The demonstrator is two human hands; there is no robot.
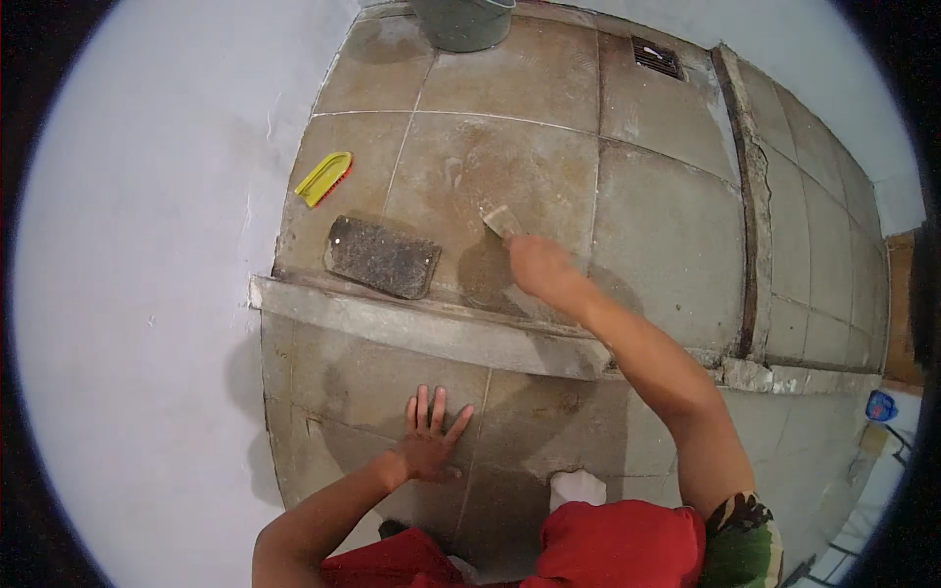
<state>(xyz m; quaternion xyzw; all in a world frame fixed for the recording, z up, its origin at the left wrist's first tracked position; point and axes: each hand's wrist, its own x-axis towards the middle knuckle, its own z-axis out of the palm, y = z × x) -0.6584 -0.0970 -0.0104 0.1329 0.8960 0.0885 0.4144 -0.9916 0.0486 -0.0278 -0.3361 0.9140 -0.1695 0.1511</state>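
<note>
Nearest, red cloth (pixel 627 544) covers the person's legs in soft folds, with a camouflage sleeve (pixel 740 534) on the right upper arm. The left hand (pixel 428 449) lies palm down, fingers spread and gripping nothing, on smooth, grey-brown floor tiles (pixel 676 245) with damp-looking dark patches. Beyond its fingertips a low pale ledge (pixel 431 328), rough and chipped, runs across, its long edge dividing the near tiles from the far ones. Just past it lies a dark slab (pixel 382 257), oblong with rounded corners and a gritty, speckled face. The right hand (pixel 539 263) reaches over the ledge, fingers closed round the handle of a scraper (pixel 504 221); the handle is mostly hidden in the fist, and the flat, pale blade sticks out over a brown-stained tile, though whether it touches cannot be told. To the left, near the white plaster wall (pixel 147 245), lies a yellow brush (pixel 325 178) with red bristles. Right of the scraper, open tile reaches to a crumbly upright strip (pixel 750 196); ahead, more leads to a slatted drain grate (pixel 657 57) and a round grey-green bucket (pixel 466 24) at the far edge.
</note>
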